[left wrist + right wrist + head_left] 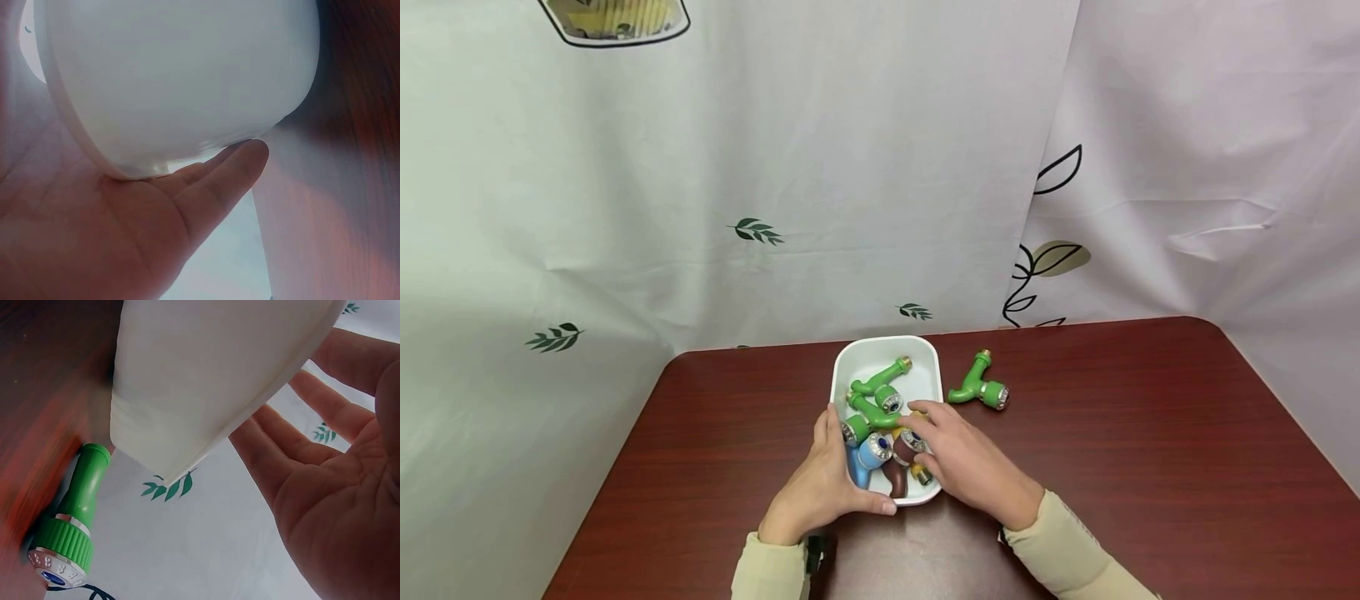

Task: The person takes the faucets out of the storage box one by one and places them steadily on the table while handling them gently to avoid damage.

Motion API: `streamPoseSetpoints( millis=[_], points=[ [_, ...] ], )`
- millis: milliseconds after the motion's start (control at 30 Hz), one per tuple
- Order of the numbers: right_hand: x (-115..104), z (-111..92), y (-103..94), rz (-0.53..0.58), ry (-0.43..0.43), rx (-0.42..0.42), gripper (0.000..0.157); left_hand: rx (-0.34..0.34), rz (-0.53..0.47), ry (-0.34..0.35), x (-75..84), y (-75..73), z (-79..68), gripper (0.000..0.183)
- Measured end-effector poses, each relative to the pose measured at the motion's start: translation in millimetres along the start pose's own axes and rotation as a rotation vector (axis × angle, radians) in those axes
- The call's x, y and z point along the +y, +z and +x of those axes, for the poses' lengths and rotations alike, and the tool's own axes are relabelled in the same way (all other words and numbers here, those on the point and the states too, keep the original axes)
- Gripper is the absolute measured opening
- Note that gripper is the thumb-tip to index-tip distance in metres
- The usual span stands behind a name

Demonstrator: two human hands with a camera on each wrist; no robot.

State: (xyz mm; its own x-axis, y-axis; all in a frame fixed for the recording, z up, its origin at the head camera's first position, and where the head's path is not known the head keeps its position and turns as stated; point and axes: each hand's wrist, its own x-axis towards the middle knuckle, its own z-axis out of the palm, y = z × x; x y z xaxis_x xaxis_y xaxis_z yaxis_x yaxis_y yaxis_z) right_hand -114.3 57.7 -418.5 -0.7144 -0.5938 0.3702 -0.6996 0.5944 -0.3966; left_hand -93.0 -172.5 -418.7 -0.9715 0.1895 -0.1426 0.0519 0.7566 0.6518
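A white plastic tray stands on the table, holding several plastic taps. Two green taps lie toward its middle and left, with a blue tap and a brown tap nearer me. A yellow tap is partly hidden. My left hand lies against the tray's near left corner, fingers straight along the outside wall and thumb along the near rim. Over the right rim, my right hand reaches in with spread fingers above the brown and yellow taps; whether the fingertips touch them is unclear.
One more green tap lies on the table to the right of the tray. The dark red wooden table ends at a white patterned curtain behind it.
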Motion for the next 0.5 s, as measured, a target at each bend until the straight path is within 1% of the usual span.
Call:
streamPoseSetpoints(
  millis=[267,500],
  points=[
    [-1.8,-0.8,4.1,-0.034,-0.001,-0.041,0.053,0.001,0.002,0.0,0.8,-0.6,0.2,0.158],
    [-3.3,0.2,8.1,-0.069,0.001,-0.051,0.052,-0.001,0.002,-0.006,0.9,-0.3,-0.4,0.158]
  ],
)
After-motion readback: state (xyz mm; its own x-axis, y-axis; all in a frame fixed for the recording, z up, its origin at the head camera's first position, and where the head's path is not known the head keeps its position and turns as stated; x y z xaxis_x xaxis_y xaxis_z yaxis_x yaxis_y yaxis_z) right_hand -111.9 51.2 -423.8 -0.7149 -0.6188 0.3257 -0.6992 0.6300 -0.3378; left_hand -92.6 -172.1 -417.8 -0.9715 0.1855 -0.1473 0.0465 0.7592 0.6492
